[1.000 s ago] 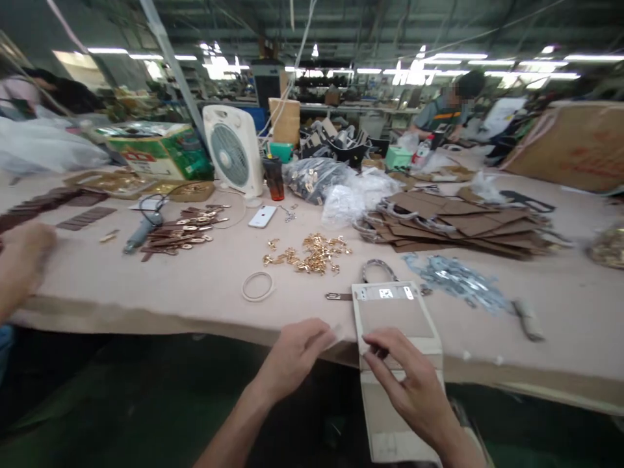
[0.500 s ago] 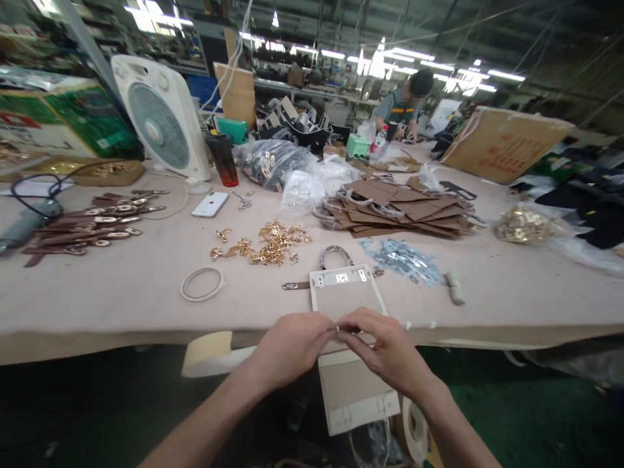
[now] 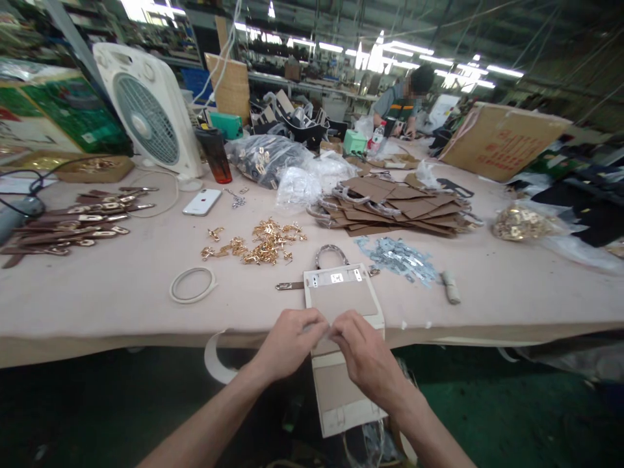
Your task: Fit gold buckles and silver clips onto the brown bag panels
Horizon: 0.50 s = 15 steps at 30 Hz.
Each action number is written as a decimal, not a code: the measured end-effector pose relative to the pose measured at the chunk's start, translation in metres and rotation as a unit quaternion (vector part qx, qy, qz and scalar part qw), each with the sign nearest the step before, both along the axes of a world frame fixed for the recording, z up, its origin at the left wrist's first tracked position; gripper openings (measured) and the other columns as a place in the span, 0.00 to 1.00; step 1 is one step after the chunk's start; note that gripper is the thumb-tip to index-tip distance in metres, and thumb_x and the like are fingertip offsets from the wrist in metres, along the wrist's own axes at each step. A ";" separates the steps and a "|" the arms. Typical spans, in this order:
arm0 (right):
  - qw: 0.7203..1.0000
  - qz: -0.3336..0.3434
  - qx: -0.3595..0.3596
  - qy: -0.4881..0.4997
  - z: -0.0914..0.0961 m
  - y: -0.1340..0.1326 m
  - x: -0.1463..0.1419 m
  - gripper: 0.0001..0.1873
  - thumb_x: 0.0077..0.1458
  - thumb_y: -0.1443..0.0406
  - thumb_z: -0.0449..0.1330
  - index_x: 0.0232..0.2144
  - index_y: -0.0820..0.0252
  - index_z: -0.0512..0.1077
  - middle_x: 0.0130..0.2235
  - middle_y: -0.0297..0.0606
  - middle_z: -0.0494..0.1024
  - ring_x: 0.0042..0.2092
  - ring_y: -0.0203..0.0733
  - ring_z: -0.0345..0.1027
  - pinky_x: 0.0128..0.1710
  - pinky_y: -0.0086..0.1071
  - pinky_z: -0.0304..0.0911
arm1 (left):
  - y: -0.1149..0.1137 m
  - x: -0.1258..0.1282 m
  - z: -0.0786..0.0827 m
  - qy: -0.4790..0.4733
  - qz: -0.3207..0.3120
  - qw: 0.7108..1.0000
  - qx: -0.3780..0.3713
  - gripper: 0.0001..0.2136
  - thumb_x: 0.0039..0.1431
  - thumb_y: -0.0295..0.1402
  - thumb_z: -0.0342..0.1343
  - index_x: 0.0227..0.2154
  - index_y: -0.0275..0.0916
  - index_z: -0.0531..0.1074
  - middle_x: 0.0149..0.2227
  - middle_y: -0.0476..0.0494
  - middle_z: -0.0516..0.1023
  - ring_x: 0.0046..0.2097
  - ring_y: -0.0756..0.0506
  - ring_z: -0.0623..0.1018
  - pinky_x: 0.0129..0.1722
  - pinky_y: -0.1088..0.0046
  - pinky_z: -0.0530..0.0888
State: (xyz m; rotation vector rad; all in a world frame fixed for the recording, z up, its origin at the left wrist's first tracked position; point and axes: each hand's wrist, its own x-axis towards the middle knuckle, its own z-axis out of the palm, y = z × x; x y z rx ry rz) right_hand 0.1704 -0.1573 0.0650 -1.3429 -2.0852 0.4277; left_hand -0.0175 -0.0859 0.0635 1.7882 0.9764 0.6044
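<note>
In front of me a beige bag panel (image 3: 344, 300) with cream edging lies over the table's front edge, its lower part hanging down. A looped handle (image 3: 331, 248) stands at its top, and a brown strap (image 3: 289, 286) sticks out on the left. My left hand (image 3: 297, 338) and my right hand (image 3: 358, 344) are over the panel, fingertips pinched and almost meeting. Whatever is between the fingers is too small to make out. Below my left forearm a pale curled strip (image 3: 213, 361) hangs; I cannot tell whether it reaches my hand.
Gold fittings (image 3: 268, 244), grey metal plates (image 3: 402, 259) and a ring of cord (image 3: 192, 286) lie around the panel. Behind are brown pieces (image 3: 400, 205), a phone (image 3: 202, 202), a tumbler (image 3: 214, 156) and a fan (image 3: 146, 114). A co-worker (image 3: 402, 101) is at the far side.
My fingertips have shifted slightly, with the right hand more upright and its fingers curled down. The pale strip under my left forearm now hangs in a curl. The view has turned slightly.
</note>
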 end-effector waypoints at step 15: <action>0.992 -0.011 -0.123 0.014 0.012 0.122 0.127 0.07 0.68 0.62 0.57 0.37 0.55 0.73 0.52 0.43 0.74 0.58 0.47 0.67 0.63 0.45 0.59 | 0.026 0.007 -0.040 0.115 0.007 0.992 0.053 0.18 0.71 0.41 0.46 0.36 0.43 0.80 0.37 0.44 0.83 0.41 0.42 0.80 0.43 0.71 0.70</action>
